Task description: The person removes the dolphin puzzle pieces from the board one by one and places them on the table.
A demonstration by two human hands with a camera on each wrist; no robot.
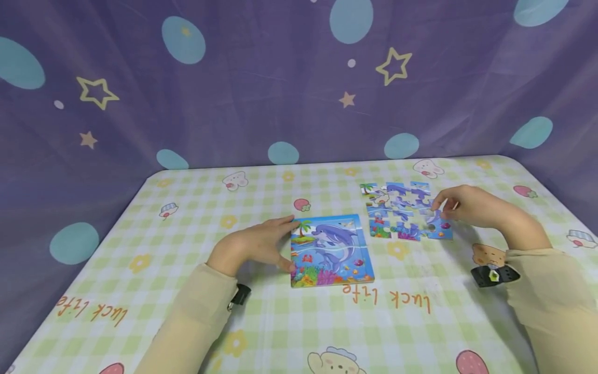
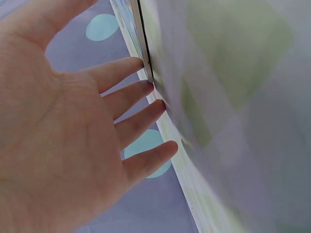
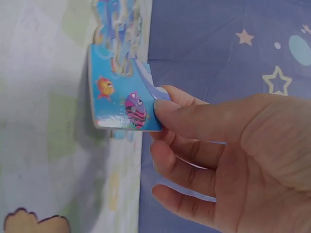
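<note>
A square dolphin puzzle board lies near the middle of the table, its picture complete with palm tree, sea and coral. At its left edge my left hand is spread, fingers fairly straight, fingertips touching the board's side. In the left wrist view the left hand meets the board's thin edge. To the right, several loose puzzle pieces lie in loose rows. Between thumb and forefinger, my right hand pinches a puzzle piece with a purple fish and an orange fish on it.
A green-and-white checked tablecloth with cartoon prints covers the table. Behind it hangs a purple curtain with stars and blue spots. A black strap is on the right wrist, another black strap on the left.
</note>
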